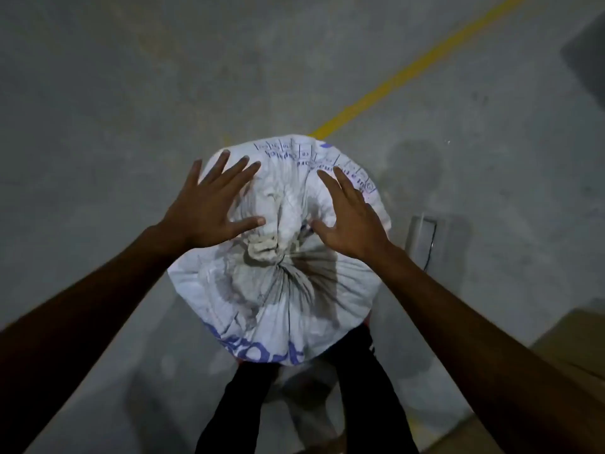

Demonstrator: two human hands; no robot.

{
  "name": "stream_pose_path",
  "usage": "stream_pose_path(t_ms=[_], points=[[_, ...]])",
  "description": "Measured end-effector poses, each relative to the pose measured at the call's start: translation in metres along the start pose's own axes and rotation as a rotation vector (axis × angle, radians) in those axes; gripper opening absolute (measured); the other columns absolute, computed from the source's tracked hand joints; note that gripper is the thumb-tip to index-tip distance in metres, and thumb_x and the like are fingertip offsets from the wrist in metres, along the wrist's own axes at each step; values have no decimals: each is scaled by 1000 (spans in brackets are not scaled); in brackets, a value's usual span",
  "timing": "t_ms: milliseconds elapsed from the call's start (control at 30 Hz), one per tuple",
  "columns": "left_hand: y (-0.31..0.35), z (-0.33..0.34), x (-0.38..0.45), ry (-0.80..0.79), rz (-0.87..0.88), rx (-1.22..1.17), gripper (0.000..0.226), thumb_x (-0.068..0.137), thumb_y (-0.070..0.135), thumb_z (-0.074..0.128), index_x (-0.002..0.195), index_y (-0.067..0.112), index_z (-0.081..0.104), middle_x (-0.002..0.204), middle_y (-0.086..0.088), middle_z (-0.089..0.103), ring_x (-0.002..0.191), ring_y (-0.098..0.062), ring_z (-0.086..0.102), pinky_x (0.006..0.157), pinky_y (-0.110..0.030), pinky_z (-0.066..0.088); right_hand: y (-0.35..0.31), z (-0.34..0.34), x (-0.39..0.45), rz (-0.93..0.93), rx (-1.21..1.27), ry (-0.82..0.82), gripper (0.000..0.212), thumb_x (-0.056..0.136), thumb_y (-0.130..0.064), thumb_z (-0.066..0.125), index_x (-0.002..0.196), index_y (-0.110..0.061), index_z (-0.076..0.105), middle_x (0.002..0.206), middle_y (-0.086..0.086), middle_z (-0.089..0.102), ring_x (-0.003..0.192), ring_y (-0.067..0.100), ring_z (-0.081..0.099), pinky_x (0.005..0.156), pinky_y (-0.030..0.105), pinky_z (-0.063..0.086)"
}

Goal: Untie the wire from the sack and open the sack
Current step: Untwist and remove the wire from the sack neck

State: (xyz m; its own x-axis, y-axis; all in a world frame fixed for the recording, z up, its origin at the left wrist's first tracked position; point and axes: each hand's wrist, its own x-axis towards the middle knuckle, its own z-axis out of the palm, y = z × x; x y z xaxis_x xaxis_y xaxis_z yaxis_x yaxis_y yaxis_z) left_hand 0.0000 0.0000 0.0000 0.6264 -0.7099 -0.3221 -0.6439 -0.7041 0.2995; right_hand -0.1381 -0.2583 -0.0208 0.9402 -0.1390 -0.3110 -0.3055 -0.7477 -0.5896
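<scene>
A full white woven sack (284,299) with blue print stands upright on the concrete floor in front of my legs. Its mouth is gathered into a dusty, bunched neck (266,249) near the top middle, with folds radiating from the tie point. The wire itself is too thin and dark to make out. My left hand (209,208) hovers with fingers spread over the sack's upper left, thumb near the neck. My right hand (350,217) is spread over the upper right, thumb close to the neck. Neither hand holds anything.
A yellow painted line (409,70) runs diagonally across the grey floor beyond the sack. A small grey box-like object with a dark cord (424,237) lies to the right. A cardboard-coloured surface (569,342) sits at the lower right. My dark trouser legs (353,404) stand below the sack.
</scene>
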Motion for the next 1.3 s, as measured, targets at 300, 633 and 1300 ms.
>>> stream_pose_path(t_ms=[300,633,1300], points=[[-2,22,22,-52,101,-36,102,85,88,34,168,34,8,176,4,8,163,-21,-5,129,-60,-2,9,64,-26,120,171,-58,87,85,-49,66,159,-37,21,171,0,15,151,29,28,114,52,37],[-17,3,17,-74,138,-106,91,89,85,39,165,45,12,176,7,7,163,-20,-3,128,-60,0,-10,92,-19,-1,132,-50,88,84,-60,60,157,-22,29,165,3,31,148,28,35,111,56,40],[-17,17,12,-15,312,-66,67,89,88,37,103,37,79,156,9,54,161,-19,21,127,-58,15,-14,108,-14,-15,101,6,92,81,-71,65,158,-38,26,163,3,34,148,25,33,113,54,38]])
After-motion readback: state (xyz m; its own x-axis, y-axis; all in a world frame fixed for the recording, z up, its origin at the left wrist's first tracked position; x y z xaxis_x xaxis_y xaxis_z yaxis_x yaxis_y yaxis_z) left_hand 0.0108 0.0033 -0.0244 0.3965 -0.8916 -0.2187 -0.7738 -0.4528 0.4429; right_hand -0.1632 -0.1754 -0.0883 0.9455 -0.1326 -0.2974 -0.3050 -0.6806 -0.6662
